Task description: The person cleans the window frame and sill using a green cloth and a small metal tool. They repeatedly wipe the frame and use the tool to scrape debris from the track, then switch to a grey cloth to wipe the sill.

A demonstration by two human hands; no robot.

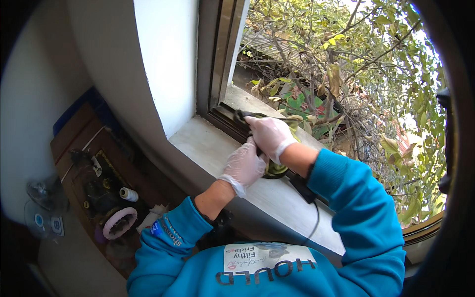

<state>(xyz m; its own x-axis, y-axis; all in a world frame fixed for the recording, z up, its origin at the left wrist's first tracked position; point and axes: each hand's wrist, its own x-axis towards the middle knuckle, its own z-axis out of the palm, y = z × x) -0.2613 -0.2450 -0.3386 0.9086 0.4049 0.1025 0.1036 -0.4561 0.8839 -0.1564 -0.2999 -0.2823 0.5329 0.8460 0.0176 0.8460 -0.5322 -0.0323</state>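
Both my hands wear thin translucent gloves and meet over the dark metal window track (230, 123). A dark cloth with yellow-green parts (276, 170) lies bunched across the track under them. My right hand (272, 137) grips the upper part of this cloth, its fingertips close to the track's corner end. Lower and to the left, my left hand (244, 166) is curled against the cloth with its thumb pointing up to the right hand. Its fingers are partly hidden, but they appear closed on the cloth's edge. The pale windowsill (202, 143) runs beneath both wrists.
A black object (302, 189) with a cable lies on the sill near my right forearm. Outside the open window are branches and leaves (326, 74). Down left, a wooden table (70, 141) holds a sewing machine (100, 189), a thread cone (128, 194) and a pink ring-shaped item (119, 223).
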